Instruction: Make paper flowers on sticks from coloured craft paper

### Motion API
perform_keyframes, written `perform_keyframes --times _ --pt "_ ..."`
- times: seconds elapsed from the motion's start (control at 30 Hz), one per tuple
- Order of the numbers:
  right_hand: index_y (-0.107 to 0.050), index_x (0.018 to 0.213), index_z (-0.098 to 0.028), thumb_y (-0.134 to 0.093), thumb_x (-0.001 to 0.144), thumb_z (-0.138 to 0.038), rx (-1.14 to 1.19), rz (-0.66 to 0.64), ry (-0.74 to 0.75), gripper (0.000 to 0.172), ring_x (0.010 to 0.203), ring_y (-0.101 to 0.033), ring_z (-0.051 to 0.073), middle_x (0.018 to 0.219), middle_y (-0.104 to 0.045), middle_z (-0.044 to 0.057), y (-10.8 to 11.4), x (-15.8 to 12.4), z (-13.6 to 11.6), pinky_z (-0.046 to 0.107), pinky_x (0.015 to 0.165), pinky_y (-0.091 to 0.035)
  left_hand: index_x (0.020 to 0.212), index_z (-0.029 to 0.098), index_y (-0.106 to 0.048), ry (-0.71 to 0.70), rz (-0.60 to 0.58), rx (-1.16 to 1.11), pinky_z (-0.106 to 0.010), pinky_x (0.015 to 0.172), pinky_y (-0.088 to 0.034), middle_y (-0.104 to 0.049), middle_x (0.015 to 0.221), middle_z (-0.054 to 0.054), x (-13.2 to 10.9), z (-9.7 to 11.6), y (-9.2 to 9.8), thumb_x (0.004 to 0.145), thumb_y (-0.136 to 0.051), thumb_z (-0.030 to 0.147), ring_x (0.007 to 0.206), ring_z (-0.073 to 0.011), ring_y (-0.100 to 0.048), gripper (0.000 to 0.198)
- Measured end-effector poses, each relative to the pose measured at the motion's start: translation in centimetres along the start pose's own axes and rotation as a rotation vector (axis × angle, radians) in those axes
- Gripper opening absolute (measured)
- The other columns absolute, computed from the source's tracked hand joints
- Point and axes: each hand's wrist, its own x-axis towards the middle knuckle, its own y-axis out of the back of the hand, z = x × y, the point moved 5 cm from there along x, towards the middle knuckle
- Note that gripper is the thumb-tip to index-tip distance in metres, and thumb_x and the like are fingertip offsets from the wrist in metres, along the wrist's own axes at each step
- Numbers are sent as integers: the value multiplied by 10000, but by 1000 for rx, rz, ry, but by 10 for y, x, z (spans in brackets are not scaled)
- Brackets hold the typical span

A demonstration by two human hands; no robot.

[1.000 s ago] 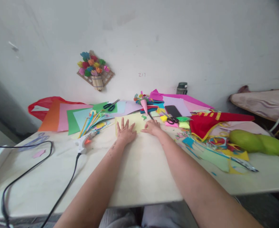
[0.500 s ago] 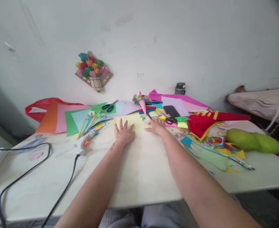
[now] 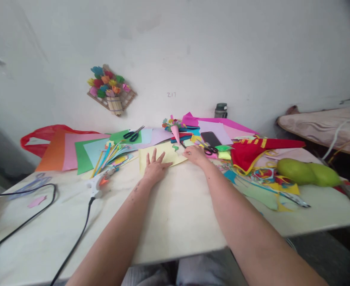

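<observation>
A sheet of pale yellow paper lies flat on the white table in front of me. My left hand rests on it with the fingers spread. At the sheet's right end, my right hand has its fingers drawn together beside a thin dark stick. What sits between those fingertips is too small to make out. Just beyond is a pink paper cone topped with colourful paper pieces. Black-handled scissors lie right of my right hand, near a dark phone.
A white glue gun with a black cord lies at left, near paper strips. Coloured sheets and another pair of scissors are at the back. On the right are red cloth, paper scraps and green fruit.
The view has turned slightly right, so things appear shifted left. My right hand's fingers have gone from spread to drawn together near the dark stick. My left hand stays on the yellow paper.
</observation>
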Motion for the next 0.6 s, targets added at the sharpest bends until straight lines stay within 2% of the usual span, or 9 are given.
perform_keyframes --times 0.1,0.23,0.6 --pt "-706 785 -261 -545 737 -431 38 -49 56 239 968 -521 218 966 -646 23 0 -3 0 305 816 -352 1159 455 -524 6 -10 0 -549 1049 52 -291 1422 109 0 -1 -1 810 -397 218 1347 -275 39 440" --pt "-714 749 -289 -654 642 -336 49 -80 101 132 997 -516 210 998 -644 -12 -6 -5 1 279 843 -348 1164 449 -522 11 -10 -12 -550 1048 51 -309 1416 97 0 -1 -2 815 -385 227 1348 -278 24 436" --pt "-704 729 -256 -642 685 -278 121 -86 190 79 1001 -516 195 1091 -624 -58 -15 -3 1 289 897 -327 1182 451 -505 24 -52 -29 -553 1041 48 -326 1408 92 -2 -4 -3 808 -362 195 1351 -264 -23 475"
